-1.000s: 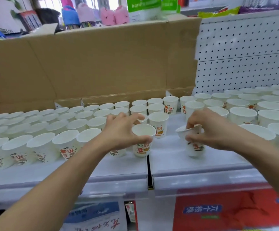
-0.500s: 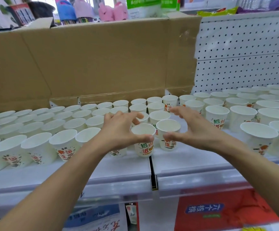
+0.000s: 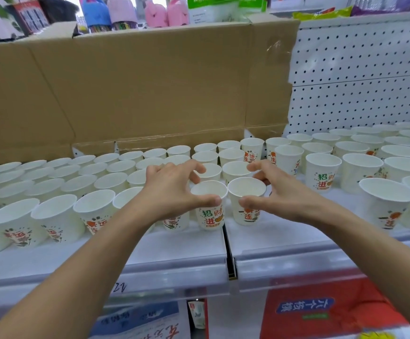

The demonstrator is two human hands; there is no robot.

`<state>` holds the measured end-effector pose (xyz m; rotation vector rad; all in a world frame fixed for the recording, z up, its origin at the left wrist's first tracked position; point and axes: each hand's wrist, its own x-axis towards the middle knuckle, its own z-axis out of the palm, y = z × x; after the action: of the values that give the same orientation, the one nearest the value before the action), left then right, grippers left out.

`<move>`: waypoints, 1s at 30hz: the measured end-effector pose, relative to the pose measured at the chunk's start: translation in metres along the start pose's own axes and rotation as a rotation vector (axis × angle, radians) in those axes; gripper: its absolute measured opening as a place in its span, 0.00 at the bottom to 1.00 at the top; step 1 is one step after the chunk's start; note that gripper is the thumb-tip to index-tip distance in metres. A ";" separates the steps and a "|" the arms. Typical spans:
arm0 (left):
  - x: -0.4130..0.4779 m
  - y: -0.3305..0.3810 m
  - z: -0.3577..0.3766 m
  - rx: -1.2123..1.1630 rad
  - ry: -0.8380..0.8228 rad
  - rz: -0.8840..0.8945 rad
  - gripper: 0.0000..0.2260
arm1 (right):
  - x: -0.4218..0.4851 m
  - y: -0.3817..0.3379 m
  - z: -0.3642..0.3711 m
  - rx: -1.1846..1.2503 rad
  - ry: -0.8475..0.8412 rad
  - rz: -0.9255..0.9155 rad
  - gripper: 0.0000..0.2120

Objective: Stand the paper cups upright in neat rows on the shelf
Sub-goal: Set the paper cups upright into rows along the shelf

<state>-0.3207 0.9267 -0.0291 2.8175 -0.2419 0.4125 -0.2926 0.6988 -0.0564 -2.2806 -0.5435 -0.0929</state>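
Item: white paper cups with red, green and orange printed characters, standing upright, mouths up, in rows across a white metal shop shelf [image 3: 174,253]; rows run from the far left edge to the far right edge, several deep

Front pair, centre of shelf, at the seam between two shelf panels:
- left front cup [image 3: 210,209], just left of the seam, rim round, print facing the viewer
- right front cup [image 3: 246,201], just right of the seam, leaning slightly rightward at the base; rims of the two cups touching or nearly so

Left hand [image 3: 172,192]: curved around the left front cup, thumb pressed on its near wall below the rim, fingers arched over the far side; grip closed on this cup

Right hand [image 3: 280,194]: cupped around the right front cup, thumb tip on its near wall, fingers spread behind the rim; whether the fingers touch the far wall cannot be told, so grip undetermined

Surroundings: flattened brown cardboard sheet [image 3: 138,89] standing behind the left rows; white perforated back panel [image 3: 358,81] behind the right rows; red packaging with a blue label [image 3: 321,311] on the level below
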 end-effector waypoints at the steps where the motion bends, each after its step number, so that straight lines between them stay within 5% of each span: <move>1: 0.000 0.000 -0.001 -0.010 -0.006 -0.004 0.29 | 0.000 -0.001 0.000 0.007 -0.008 0.006 0.33; 12: -0.001 0.001 -0.008 0.003 0.038 0.061 0.28 | 0.000 -0.001 -0.010 -0.085 -0.062 0.015 0.38; 21: 0.044 0.044 -0.014 -0.025 0.003 0.376 0.22 | 0.027 0.032 -0.115 -0.356 0.048 -0.026 0.08; 26: 0.110 0.080 -0.004 -0.042 -0.091 0.405 0.16 | 0.069 0.064 -0.177 -0.525 0.021 -0.012 0.07; 30: 0.177 0.096 0.019 0.181 -0.081 0.335 0.13 | 0.110 0.082 -0.182 -0.579 -0.065 -0.093 0.07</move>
<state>-0.1683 0.8084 0.0307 2.9774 -0.7350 0.4086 -0.1406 0.5586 0.0400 -2.8251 -0.7285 -0.2492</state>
